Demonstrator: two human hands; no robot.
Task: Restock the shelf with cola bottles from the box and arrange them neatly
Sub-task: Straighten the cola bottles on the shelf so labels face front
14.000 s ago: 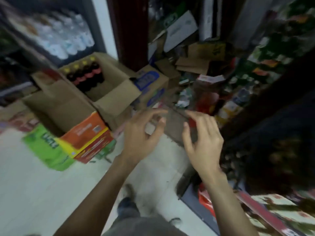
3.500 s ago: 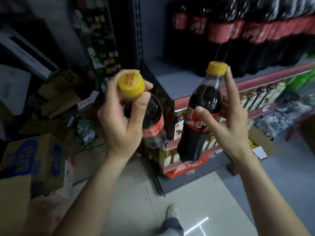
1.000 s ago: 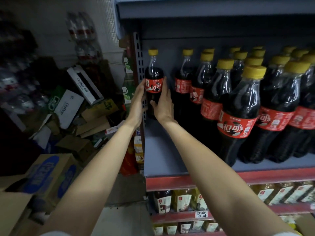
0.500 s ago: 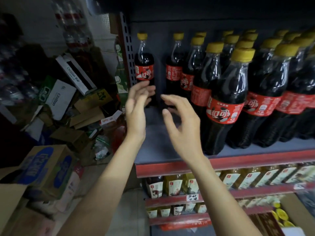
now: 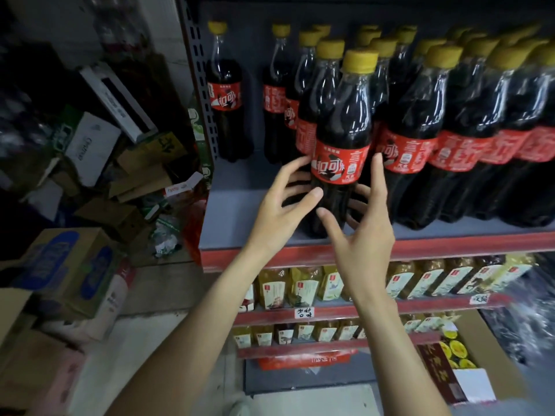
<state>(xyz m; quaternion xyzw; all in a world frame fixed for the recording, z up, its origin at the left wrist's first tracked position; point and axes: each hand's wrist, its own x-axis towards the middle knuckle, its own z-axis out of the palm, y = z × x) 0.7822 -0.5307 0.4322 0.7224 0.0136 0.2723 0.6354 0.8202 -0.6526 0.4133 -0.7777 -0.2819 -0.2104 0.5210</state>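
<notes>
cola bottle (image 5: 341, 139) between 2 hands

Two bare forearms (image 5: 210, 319) in shot, uncovered all the way down to the bottom edge of the frame, slim and smooth. The left hand (image 5: 279, 214) and the right hand (image 5: 363, 241) are bare as well, with long, slender fingers; the left thumbnail looks trimmed short. Down at the bottom edge there's a pale, blurred toe of a shoe (image 5: 238, 409), too soft to make out further.
</notes>
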